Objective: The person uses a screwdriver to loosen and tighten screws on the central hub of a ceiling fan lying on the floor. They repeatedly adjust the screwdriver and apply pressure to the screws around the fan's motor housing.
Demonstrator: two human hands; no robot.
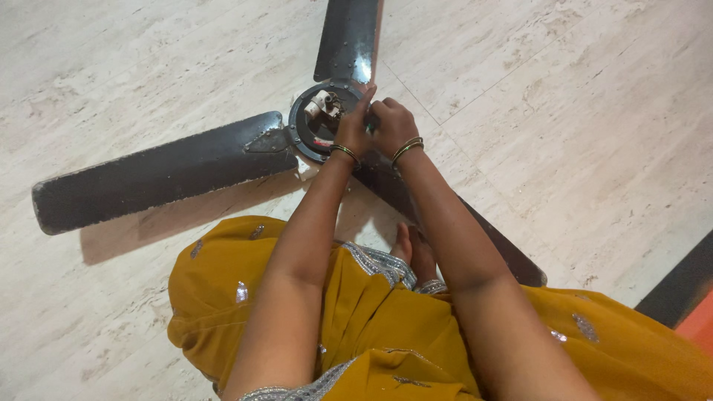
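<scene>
A dark ceiling fan lies on the pale stone floor. Its round hub (313, 126) is open on top and shows a small white part (318, 102) inside. Three blades spread from it: one to the left (156, 174), one away from me (347, 37), and one toward the lower right (494, 238) under my forearm. My left hand (354, 128) and my right hand (392, 122) are pressed side by side on the hub's right rim, fingers curled closed on it. Both wrists wear bangles. What lies under the fingers is hidden.
My lap in a mustard-yellow garment (223, 297) with silver trim fills the bottom of the view, and a bare foot (413, 251) shows beside the near blade. A dark strip (679, 289) and an orange surface (702, 330) sit at the right edge.
</scene>
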